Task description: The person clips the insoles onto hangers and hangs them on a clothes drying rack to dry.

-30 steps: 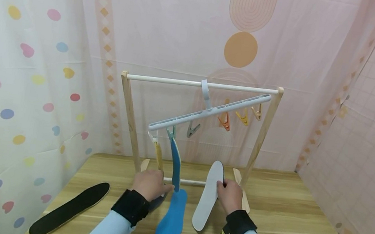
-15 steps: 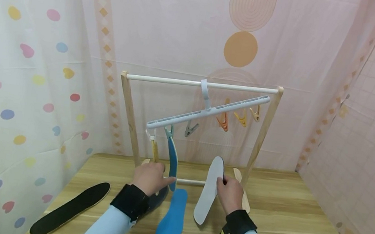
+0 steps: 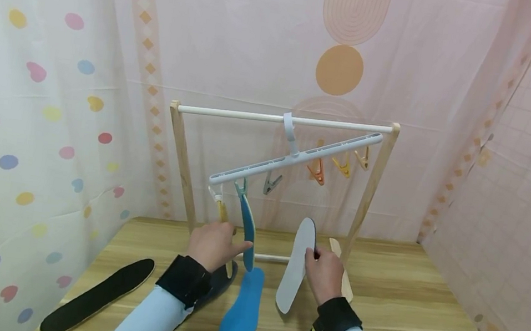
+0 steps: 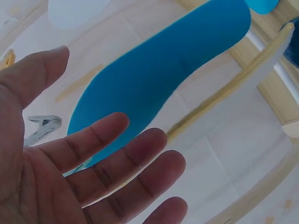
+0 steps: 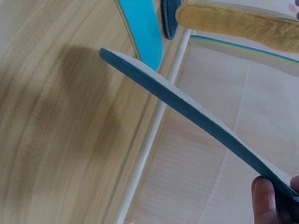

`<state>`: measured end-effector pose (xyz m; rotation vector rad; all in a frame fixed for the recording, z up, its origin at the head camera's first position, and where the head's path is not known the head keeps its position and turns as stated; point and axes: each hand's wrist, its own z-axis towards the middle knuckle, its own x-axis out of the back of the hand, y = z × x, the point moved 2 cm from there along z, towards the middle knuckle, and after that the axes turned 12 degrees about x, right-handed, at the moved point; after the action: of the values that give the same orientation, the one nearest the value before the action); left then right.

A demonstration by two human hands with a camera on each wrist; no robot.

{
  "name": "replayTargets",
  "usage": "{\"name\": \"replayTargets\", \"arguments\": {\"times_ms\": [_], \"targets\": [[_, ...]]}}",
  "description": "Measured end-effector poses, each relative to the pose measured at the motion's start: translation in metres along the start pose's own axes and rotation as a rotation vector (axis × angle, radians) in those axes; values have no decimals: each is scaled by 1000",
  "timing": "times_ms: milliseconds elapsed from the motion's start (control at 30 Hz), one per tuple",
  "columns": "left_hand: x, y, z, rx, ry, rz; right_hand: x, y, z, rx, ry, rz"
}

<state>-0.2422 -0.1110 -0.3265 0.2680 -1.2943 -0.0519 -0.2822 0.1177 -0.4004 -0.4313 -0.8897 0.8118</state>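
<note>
The right hand (image 3: 325,274) pinches a white-faced insole (image 3: 296,270) above the desk (image 3: 400,328), at four o'clock from the hanging blue insole (image 3: 248,225), which a teal clip (image 3: 241,187) holds beneath the tilted hanger (image 3: 296,159). At eight o'clock, the left hand (image 3: 214,245) grips nothing, fingers extended; contact with that insole is unclear. A flat blue insole (image 3: 239,318) lies at six o'clock, a black insole (image 3: 96,300) farther out at eight.

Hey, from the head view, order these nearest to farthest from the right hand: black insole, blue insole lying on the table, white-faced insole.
1. White-faced insole: held in the right hand.
2. Blue insole: on the table, left of that hand.
3. Black insole: farther left on the table.
</note>
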Motion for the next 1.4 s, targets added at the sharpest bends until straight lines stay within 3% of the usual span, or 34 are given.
{"name": "replayTargets", "arguments": {"times_ms": [267, 533, 733, 1100, 1400], "targets": [[10, 11, 3, -8, 42, -75, 4, -4, 2, 90, 42, -16], [20, 20, 8, -26, 77, -113, 4, -6, 4, 121, 43, -27], [25, 26, 12, -7, 76, -111, 3, -8, 5, 137, 61, -13], [32, 40, 22, -12, 167, -115, 4, -13, 6, 158, 54, -37], [36, 51, 28, -22, 214, -102, 5, -17, 5, 229, 83, -50]]}}
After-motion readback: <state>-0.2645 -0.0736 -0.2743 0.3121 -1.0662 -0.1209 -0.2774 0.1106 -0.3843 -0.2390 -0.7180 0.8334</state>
